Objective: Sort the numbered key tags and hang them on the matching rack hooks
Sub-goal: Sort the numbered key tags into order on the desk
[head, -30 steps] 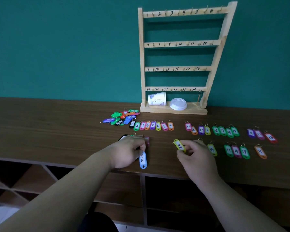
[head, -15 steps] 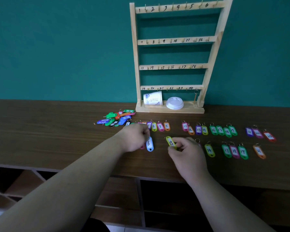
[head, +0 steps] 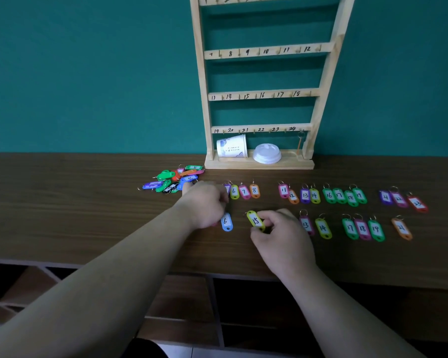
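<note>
A wooden rack (head: pixel 261 94) with numbered hooks stands against the teal wall. Coloured numbered key tags lie in two rows on the brown table (head: pixel 62 208), from a yellow tag 6 (head: pixel 234 191) to a red tag 23 (head: pixel 417 203). My left hand (head: pixel 204 204) holds a blue tag 6 (head: pixel 226 222) that hangs below its fingers; a reddish tag peeks from under that hand. My right hand (head: pixel 279 236) pinches a yellow tag 15 (head: pixel 255 220) just above the table. An unsorted heap of tags (head: pixel 173 178) lies left of the rack.
A paper cup (head: pixel 232 146) on its side and a white lid (head: pixel 267 153) rest on the rack's base. An orange tag hangs on the hook 24 (head: pixel 299 143). Below the table's front edge are open shelf compartments (head: pixel 181 306).
My left hand moved away from me with the blue tag 6, up to the upper row. My right hand shifted left with the yellow tag 15. The camera came closer to the rack.
</note>
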